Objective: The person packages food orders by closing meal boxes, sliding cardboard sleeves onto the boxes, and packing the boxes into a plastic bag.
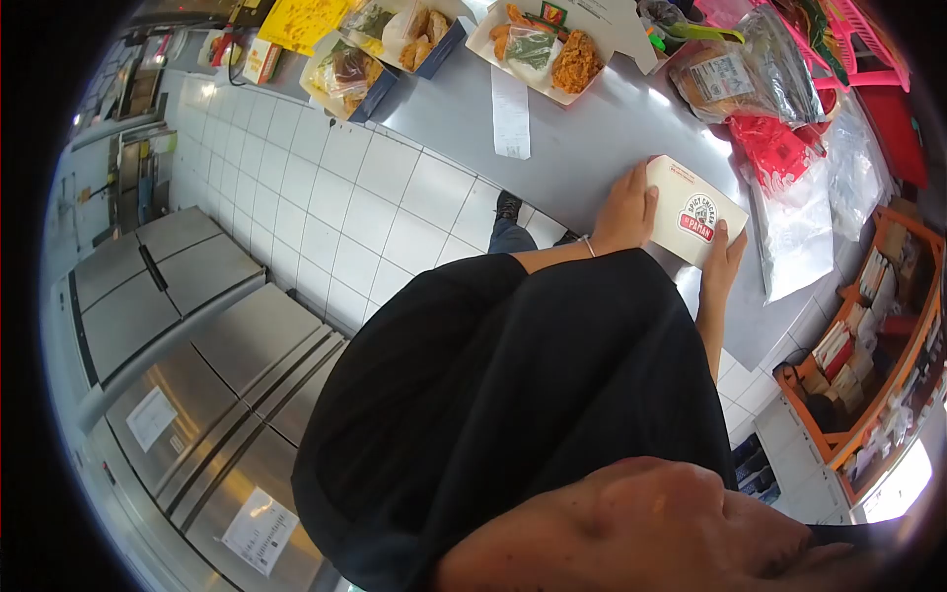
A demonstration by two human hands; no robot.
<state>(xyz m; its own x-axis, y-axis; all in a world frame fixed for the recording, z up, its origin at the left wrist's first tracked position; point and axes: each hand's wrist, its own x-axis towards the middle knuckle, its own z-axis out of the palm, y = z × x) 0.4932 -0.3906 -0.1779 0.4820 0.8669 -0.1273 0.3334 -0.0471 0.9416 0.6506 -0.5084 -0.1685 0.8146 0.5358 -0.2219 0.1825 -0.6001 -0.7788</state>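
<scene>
A closed cream-coloured takeaway box (675, 219) with a red-and-black printed chicken logo lies tilted over the steel table's near edge. My left hand (626, 212), with a bracelet on its wrist, grips the box's left side. On the opposite side, my right hand (723, 261) holds the box with its fingers over the edge. The inside of the box is hidden. Beyond it, an open box (483, 41) contains fried chicken (576, 63) and a wrapped green packet (531, 45). A white paper slip (511, 118) lies beside that open box.
On the steel table (444, 118), more open food boxes (367, 102) stand at the far left. Plastic-wrapped packages (725, 77), a red bag (769, 148) and clear plastic bags (794, 237) lie at right. An orange shelf (838, 434) is beyond, and steel refrigerators (202, 395) stand at left.
</scene>
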